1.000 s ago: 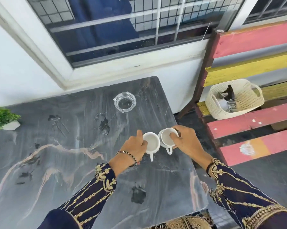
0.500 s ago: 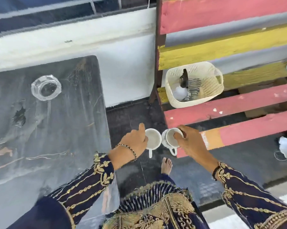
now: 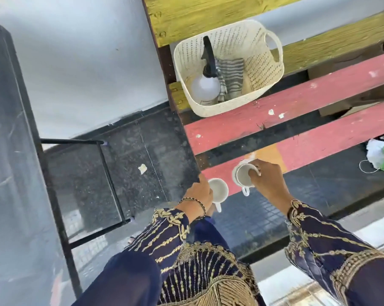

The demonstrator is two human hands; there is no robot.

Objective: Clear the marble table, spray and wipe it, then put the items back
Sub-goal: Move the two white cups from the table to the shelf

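The marble table (image 3: pixel 7 151) has been left behind and now lies left of the bench (image 3: pixel 297 107). A white basket (image 3: pixel 208 110) sits on the bench, further back. Both cups have been carried off the table, so clearing is under way. The left cup (image 3: pixel 219 191) is held at its rim by the left hand (image 3: pixel 201 193) beside the bench's front edge; the right cup (image 3: pixel 243 176) is pinched by the right hand (image 3: pixel 268 180) above that edge.

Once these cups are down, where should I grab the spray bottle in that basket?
I'd take the spray bottle by its narrow black neck, just under the trigger, coming from above. It stands in the basket with the head sticking up, while its round white body sits low between the basket wall and the striped cloth.
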